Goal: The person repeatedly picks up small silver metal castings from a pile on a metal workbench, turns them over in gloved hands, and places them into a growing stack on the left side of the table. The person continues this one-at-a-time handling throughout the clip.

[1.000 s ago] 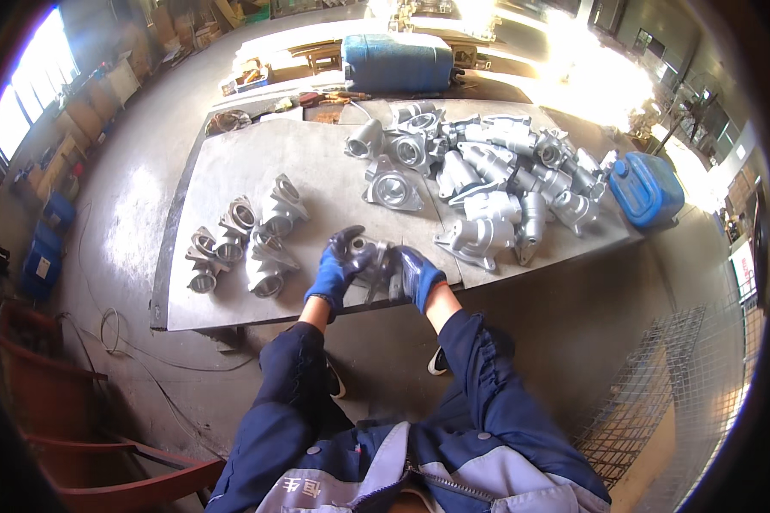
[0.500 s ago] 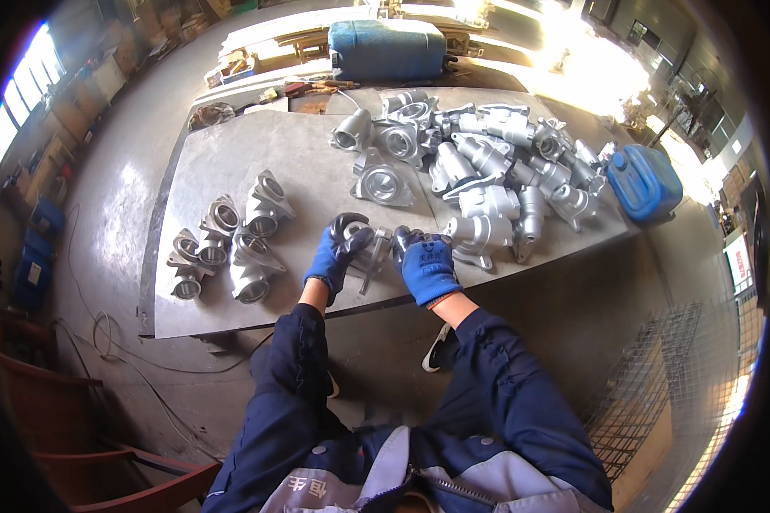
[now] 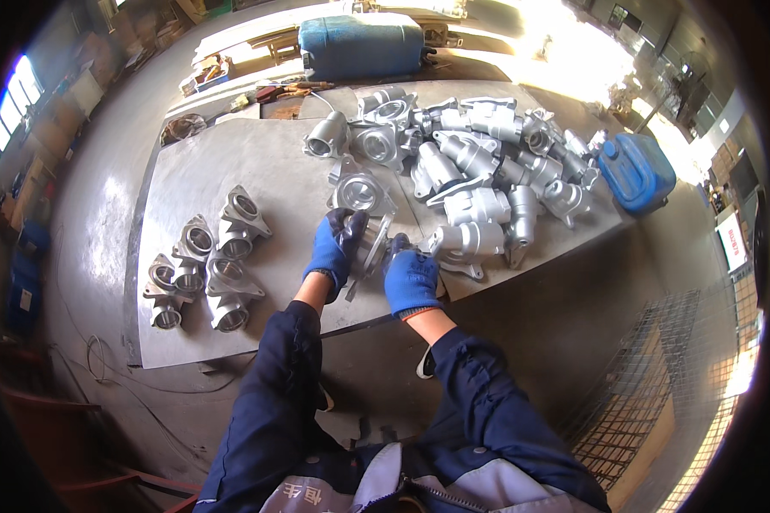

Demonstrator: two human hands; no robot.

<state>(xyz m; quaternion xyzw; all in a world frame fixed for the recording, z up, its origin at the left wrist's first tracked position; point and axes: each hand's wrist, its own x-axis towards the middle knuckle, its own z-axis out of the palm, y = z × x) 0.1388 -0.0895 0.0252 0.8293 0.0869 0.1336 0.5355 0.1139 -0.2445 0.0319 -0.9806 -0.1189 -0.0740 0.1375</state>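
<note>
My left hand (image 3: 335,247), in a blue glove, grips a silver cast-metal housing (image 3: 370,242) near the front edge of a grey metal sheet (image 3: 257,171). On the right side of the same casting rests my right hand (image 3: 411,278), also gloved in blue, fingers closed on it. Just behind the held part lies another round-mouthed casting (image 3: 358,191). A big heap of similar castings (image 3: 470,162) covers the sheet's right and far side. At the left stands a small sorted group of flanged castings (image 3: 205,269).
A blue plastic canister (image 3: 636,172) sits at the sheet's right end. A blue drum (image 3: 361,44) lies behind the sheet. Wire mesh panels (image 3: 659,402) lie on the floor at the lower right. Cables (image 3: 94,359) trail on the concrete at the left.
The view has shifted closer to the sheet. Both hands stay on the casting, which has been turned and drawn slightly toward the front edge.
</note>
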